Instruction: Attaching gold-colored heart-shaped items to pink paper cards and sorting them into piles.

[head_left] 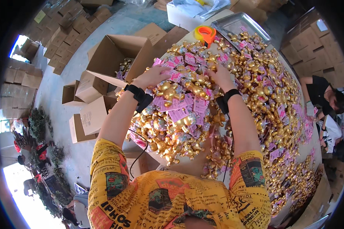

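Note:
A heap of shiny gold bear-shaped ornaments (168,91) with pink printed tags (178,113) and clear shiny wrapping covers the table between my arms. My left hand (153,77) lies over the heap's left side, fingers stretched inward across the tags. On the other side, my right hand (221,78) rests against the ornaments with its fingers apart, tips partly hidden among them. Both wrists wear black bands with small black devices. Gold pieces spill toward my body at the near edge of the heap.
An open cardboard box (120,57) with some ornaments inside stands left of the heap, and more boxes (91,86) lie around it. An orange tape dispenser (205,35) and a metal tray (240,26) are at the far end. Another person (325,95) works at the right.

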`<state>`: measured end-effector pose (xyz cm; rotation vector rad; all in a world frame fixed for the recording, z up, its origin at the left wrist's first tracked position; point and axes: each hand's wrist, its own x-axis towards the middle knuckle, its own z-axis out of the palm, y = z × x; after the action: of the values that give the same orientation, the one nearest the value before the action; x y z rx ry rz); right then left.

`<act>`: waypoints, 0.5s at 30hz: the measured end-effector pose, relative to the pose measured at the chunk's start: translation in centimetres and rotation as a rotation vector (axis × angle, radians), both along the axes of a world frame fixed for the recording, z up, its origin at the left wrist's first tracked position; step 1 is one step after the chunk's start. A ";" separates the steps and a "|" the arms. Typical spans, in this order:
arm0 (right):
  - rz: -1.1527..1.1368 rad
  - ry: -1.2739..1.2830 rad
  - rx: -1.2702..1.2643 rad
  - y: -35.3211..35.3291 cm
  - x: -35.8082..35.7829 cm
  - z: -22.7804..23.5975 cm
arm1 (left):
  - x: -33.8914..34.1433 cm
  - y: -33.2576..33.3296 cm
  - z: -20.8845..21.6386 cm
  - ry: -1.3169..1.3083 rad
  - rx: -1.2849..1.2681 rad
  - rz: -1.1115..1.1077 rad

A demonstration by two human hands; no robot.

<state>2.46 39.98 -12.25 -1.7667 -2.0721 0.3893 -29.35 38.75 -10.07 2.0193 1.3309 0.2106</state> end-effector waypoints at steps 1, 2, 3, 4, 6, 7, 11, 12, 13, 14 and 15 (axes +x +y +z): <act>0.014 0.006 -0.007 0.1 -0.1 0.4 | -0.6 -0.2 0.2 -0.027 0.003 0.013; -0.023 0.125 -0.008 0.2 0.6 1.8 | -0.2 -0.4 0.8 -0.030 -0.001 0.019; -0.063 0.240 -0.008 0.3 1.4 2.7 | 0.3 -0.5 1.3 0.096 0.127 0.070; -0.123 0.261 0.041 0.5 3.4 3.0 | 1.9 -0.4 2.4 0.209 0.261 0.109; -0.074 0.641 -0.026 -1.2 3.3 7.6 | 3.9 -0.6 7.0 0.052 0.073 0.113; -0.030 0.769 -0.053 -1.8 3.0 9.5 | 4.9 -0.8 8.9 -0.091 -0.105 0.123; 0.221 0.885 -0.024 -5.0 -0.3 15.5 | 9.7 -2.8 11.7 -0.976 -0.808 0.256; 0.399 0.720 0.004 -5.7 -1.5 16.1 | 10.5 -3.0 11.2 -1.054 -0.860 0.274; 0.575 0.543 0.043 -6.4 -2.2 16.9 | 10.9 -2.9 10.5 -1.137 -0.904 0.282; 0.590 0.516 0.017 -7.1 -2.0 17.5 | 10.9 -3.0 10.7 -1.153 -0.901 0.251; 0.609 0.491 -0.009 -7.3 -2.1 17.8 | 10.3 -3.5 11.0 -1.115 -0.843 0.280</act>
<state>0.41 32.70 5.56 -0.8730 -2.1715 0.8969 -19.08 35.25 0.90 0.7395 0.7270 0.6529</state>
